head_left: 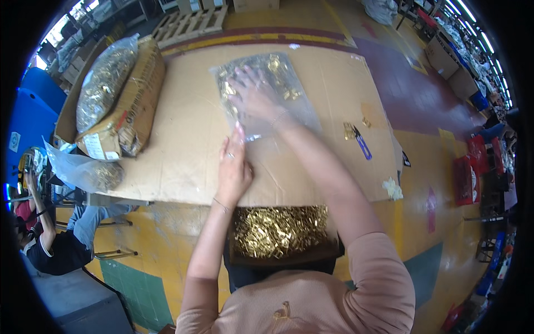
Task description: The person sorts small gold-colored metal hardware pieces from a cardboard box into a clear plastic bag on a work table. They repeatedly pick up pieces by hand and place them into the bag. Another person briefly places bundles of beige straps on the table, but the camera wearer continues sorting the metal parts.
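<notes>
A clear plastic bag (289, 75) with small gold metal pieces inside lies flat on the cardboard-covered table, its filled part at the far side. My right hand (253, 94) rests on top of the bag with its fingers spread. At the bag's near left corner, my left hand (235, 170) is closed, its fingertips at the plastic edge. A box of loose gold metal pieces (281, 231) sits below the table's near edge, in front of my body. To the right on the cardboard lie purple-handled thread snips (362, 143) beside a small cluster of gold pieces (349, 131).
On the left of the table stands an open carton (142, 103) with a full plastic bag of metal pieces (105, 83). A smaller, partly filled bag (103, 173) lies nearer. A seated person (55, 245) is at the left. A wooden pallet (189, 25) lies beyond the table.
</notes>
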The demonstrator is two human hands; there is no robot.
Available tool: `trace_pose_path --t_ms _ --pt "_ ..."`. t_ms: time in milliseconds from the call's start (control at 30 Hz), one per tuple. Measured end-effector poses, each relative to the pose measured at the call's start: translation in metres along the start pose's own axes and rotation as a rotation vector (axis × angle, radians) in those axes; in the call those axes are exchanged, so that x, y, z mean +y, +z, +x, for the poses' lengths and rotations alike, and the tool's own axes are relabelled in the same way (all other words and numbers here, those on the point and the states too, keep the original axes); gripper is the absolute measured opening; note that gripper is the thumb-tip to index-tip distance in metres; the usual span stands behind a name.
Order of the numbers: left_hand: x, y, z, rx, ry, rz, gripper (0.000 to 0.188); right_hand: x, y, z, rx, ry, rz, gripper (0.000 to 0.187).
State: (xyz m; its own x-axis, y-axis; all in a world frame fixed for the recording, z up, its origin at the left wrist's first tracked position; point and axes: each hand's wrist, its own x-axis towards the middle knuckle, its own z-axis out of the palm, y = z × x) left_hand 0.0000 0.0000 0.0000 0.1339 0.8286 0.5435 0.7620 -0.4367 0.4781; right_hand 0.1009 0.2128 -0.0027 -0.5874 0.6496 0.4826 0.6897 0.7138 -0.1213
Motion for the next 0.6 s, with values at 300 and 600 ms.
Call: trace_pose_path --t_ms 300,600 --pt "0.004 -0.005 0.006 0.043 -0.004 -0.025 0.094 -0.027 -0.03 -0.004 -0.079 0.005 0.021 0.043" --pt "0.003 -0.007 0.009 0.047 -0.037 -0.091 0.084 -0.05 -0.095 -0.106 -0.173 -0.113 0.239 0.039"
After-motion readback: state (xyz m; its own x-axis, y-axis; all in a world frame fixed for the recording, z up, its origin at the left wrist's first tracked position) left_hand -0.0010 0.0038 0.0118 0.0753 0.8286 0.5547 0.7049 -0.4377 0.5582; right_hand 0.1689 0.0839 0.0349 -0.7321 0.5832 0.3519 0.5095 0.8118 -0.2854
